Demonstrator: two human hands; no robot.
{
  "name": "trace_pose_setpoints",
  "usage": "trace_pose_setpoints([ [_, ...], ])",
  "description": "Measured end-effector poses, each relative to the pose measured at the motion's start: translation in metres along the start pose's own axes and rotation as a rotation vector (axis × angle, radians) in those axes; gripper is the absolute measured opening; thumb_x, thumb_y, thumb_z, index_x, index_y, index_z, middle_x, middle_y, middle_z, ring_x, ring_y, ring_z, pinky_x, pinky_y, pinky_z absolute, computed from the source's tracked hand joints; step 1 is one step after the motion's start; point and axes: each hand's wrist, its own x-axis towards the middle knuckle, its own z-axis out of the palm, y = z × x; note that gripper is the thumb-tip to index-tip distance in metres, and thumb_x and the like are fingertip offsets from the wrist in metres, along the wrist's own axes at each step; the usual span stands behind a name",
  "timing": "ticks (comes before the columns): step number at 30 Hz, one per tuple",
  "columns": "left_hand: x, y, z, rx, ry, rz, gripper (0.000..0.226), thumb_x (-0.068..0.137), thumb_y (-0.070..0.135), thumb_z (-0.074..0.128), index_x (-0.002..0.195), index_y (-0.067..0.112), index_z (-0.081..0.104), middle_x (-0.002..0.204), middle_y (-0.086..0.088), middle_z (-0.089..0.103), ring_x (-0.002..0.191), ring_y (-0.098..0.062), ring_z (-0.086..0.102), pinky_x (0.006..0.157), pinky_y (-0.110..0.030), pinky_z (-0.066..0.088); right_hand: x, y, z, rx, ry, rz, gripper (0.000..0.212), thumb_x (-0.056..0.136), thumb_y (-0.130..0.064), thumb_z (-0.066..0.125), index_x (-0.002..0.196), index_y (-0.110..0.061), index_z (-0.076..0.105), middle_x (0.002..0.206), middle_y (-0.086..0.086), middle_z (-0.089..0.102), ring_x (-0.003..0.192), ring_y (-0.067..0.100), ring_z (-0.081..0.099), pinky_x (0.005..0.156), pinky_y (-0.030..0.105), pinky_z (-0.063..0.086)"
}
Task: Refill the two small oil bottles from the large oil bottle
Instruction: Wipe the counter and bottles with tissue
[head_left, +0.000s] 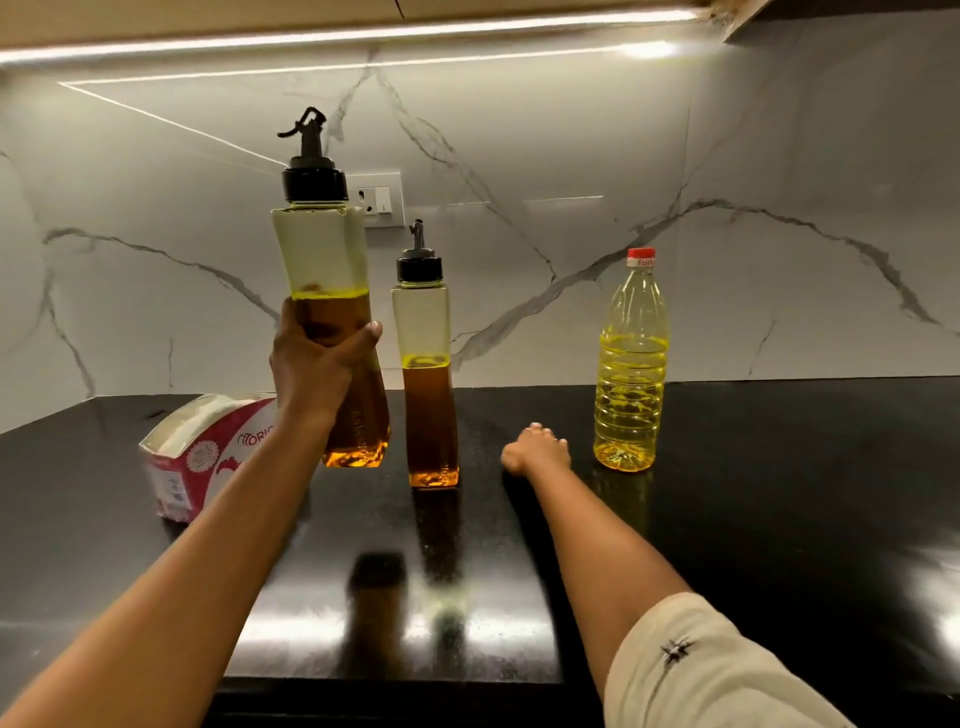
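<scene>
Left hand (317, 364) grips the first small bottle (319, 249) round its waist, left of centre. It looks lifted clear of the surface (779, 493), upright w/ pourer cap on & approx half full of amber oil, prob. to bring it nearer for uncapping. Right hand (535, 449) lies low on the surface at centre-right, fingers relaxed & holding nothing, betw. the second small bottle (428, 395) (standing mid-frame, capped, approx half full) & the large bottle (631, 374) at right, red cap on, so likely poised to reach for it. Pink box (197, 452) sits lower left, out of the way.
</scene>
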Motion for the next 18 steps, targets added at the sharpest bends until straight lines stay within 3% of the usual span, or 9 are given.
trace_pose_setpoints([
  [5,-0.002,0.001,0.000,0.005,0.002,-0.004,0.063,0.075,0.037,0.078,0.127,0.022,0.045,0.118,-0.003,0.058,0.106,-0.022,0.059,0.088,-0.034,0.050,0.005,-0.032,0.010,-0.036,-0.232,-0.214,0.059,0.098,-0.023,0.027,0.152,-0.011,0.006,0.160,0.006,0.003,0.146,0.025,0.006,0.117,0.046,0.003],
  [9,-0.006,0.003,-0.003,-0.002,-0.001,-0.014,0.062,0.074,0.038,0.079,0.125,0.025,0.046,0.116,-0.002,0.059,0.105,-0.023,0.060,0.090,-0.039,0.052,-0.005,0.015,0.004,-0.008,-0.024,-0.039,0.057,0.099,-0.030,0.027,0.150,-0.007,0.016,0.158,0.008,0.015,0.144,0.025,0.016,0.117,0.045,0.010],
  [11,-0.011,0.005,-0.005,-0.009,-0.006,-0.020,0.061,0.075,0.037,0.079,0.125,0.025,0.046,0.115,-0.001,0.058,0.105,-0.023,0.060,0.090,-0.039,0.052,-0.012,0.022,0.001,-0.003,-0.015,0.020,0.058,0.100,-0.033,0.025,0.150,-0.004,0.016,0.158,0.009,0.013,0.144,0.026,0.016,0.117,0.043,0.011],
  [16,-0.022,0.016,-0.009,-0.023,-0.001,-0.034,0.059,0.076,0.035,0.079,0.124,0.023,0.046,0.110,0.003,0.058,0.103,-0.022,0.060,0.089,-0.038,0.052,-0.049,-0.032,0.012,-0.008,-0.172,-0.272,0.057,0.097,-0.020,0.030,0.149,-0.005,0.015,0.157,0.013,0.014,0.143,0.028,0.019,0.115,0.046,0.011],
  [18,-0.026,0.019,-0.011,-0.030,0.000,-0.041,0.060,0.074,0.035,0.080,0.123,0.023,0.047,0.110,0.002,0.060,0.102,-0.021,0.061,0.091,-0.042,0.053,-0.053,-0.024,0.012,-0.014,-0.170,-0.252,0.059,0.095,-0.021,0.029,0.150,-0.008,0.014,0.158,0.011,0.015,0.143,0.029,0.018,0.115,0.047,0.013],
])
